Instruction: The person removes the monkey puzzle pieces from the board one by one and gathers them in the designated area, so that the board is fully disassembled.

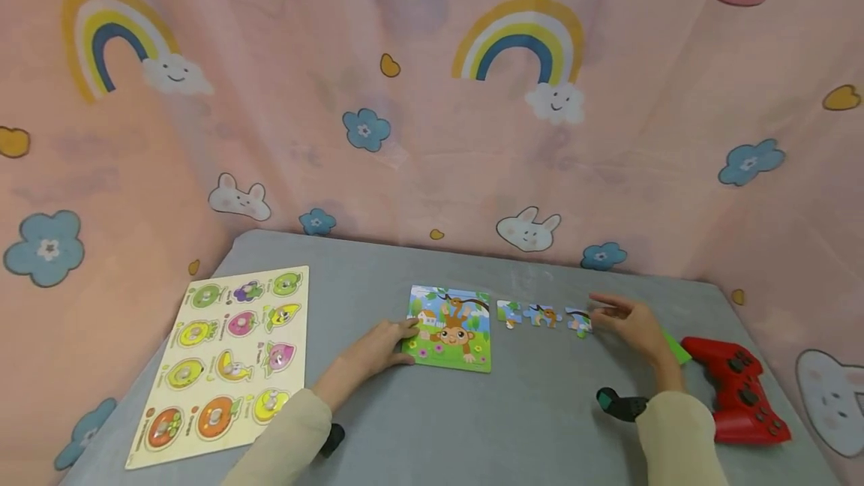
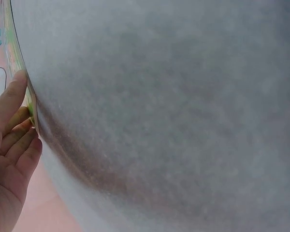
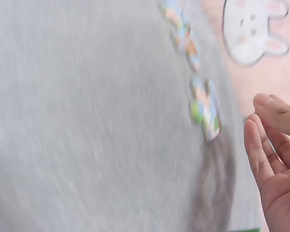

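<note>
A person worked with both bare hands at a gray desk (image 1: 540, 426), where a square monkey puzzle (image 1: 448, 332) lay flat near the middle, toward the far edge. The left hand (image 1: 378, 347) rested at the puzzle's left edge, thumb and fingers parted and touching it without wrapping around it. To the puzzle's right, three loose pieces stood in a row running toward the desk's right edge: a left piece (image 1: 507, 311) closest to the board, a middle piece (image 1: 542, 315) and a right piece (image 1: 578, 320). The right hand (image 1: 634, 325) hovered just beside the last of these, its fingers partly spread, slightly bent and holding nothing; the right wrist view showed its fingertips apart from the piece.

A cream fruit board (image 1: 253, 347) lay along the desk's left edge, and a red game controller (image 1: 742, 396) sat near the right edge, with a green item (image 1: 678, 349) partly hidden behind the right wrist. A pink curtain (image 1: 439, 178) printed with rainbows hung beyond the far edge.
</note>
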`<state>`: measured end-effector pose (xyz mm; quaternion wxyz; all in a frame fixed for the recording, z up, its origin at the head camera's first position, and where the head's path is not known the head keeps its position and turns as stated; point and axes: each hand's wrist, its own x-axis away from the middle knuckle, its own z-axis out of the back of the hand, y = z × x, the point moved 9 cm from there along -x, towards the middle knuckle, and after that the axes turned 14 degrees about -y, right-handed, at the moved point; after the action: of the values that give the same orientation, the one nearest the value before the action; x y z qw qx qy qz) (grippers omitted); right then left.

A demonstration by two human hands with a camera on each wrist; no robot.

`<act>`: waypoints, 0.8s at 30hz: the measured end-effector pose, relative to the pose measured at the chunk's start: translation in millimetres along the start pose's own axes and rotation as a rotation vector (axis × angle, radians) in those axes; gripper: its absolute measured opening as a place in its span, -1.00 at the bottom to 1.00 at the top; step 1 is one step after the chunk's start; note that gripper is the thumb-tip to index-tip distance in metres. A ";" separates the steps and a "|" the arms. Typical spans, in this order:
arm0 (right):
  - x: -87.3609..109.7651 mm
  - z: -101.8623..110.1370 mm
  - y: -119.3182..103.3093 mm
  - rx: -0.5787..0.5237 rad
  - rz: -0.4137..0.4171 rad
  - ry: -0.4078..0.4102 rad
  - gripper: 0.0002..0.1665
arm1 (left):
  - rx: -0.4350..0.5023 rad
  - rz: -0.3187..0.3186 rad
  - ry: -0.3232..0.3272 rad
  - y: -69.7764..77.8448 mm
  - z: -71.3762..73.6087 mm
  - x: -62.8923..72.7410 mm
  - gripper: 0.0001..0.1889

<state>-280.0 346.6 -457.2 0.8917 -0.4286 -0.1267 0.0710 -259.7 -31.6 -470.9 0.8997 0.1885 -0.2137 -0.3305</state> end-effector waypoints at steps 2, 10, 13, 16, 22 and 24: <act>-0.4 -6.9 -12.8 -0.023 0.052 0.005 -0.41 | -0.001 -0.005 0.002 -0.4 0.3 0.6 -0.45; -18.5 -73.5 -64.4 -0.191 0.174 -0.102 -0.49 | 0.022 -0.011 -0.020 -1.0 0.4 0.1 -0.45; -30.9 -101.9 -81.7 -0.269 0.203 -0.149 -0.48 | 0.004 -0.006 -0.018 -1.3 2.0 0.1 -0.45; -40.5 -125.3 -94.4 -0.368 0.234 -0.179 -0.46 | -0.003 -0.007 -0.020 -1.5 2.1 0.5 -0.45; -56.0 -160.3 -113.2 -0.473 0.229 -0.191 -0.46 | -0.027 -0.022 -0.004 -2.2 1.4 1.2 -0.44; -61.0 -169.1 -120.1 -0.484 0.242 -0.189 -0.48 | -0.033 -0.025 0.003 -3.0 1.3 1.2 -0.44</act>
<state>-287.8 131.2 -474.8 0.7328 -0.6326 -0.1704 0.1840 -261.0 -34.8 -470.9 0.8988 0.1769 -0.2046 -0.3450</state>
